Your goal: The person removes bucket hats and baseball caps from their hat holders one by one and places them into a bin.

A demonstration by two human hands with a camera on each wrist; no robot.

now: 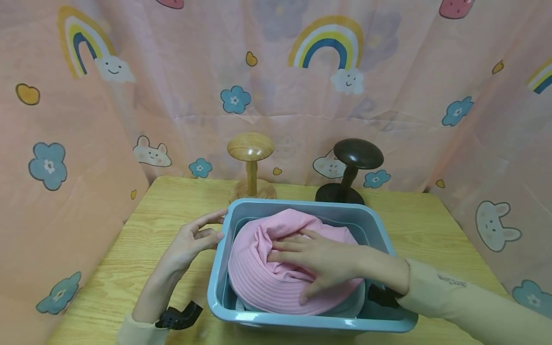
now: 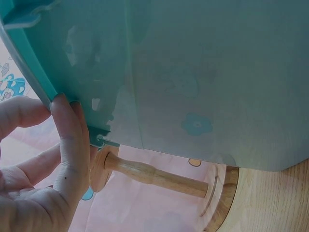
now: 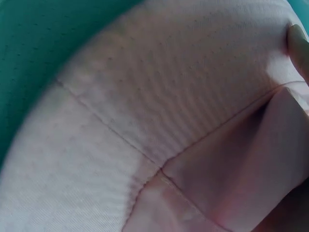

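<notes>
A pink sun hat [image 1: 267, 282] with a stitched brim lies in a light blue plastic basin [image 1: 297, 203]. Beneath it, a pale grey-blue cloth item [image 1: 351, 304] peeks out; its kind is hidden. My right hand [image 1: 323, 258] rests on the hat with fingers spread over the crumpled crown and the thumb on the brim. The right wrist view shows the brim [image 3: 120, 106] and a fingertip [image 3: 297, 48] touching it. My left hand [image 1: 194, 239] holds the basin's left rim between thumb and fingers, also seen from below beside the basin wall [image 2: 203, 82].
Behind the basin stand two mushroom-shaped hat stands, one of light wood [image 1: 251, 148] and one dark brown [image 1: 358, 154]. The wooden table [image 1: 172, 201] backs onto a pink patterned curtain [image 1: 194, 62]. A dark strap [image 1: 178, 317] is on the left wrist.
</notes>
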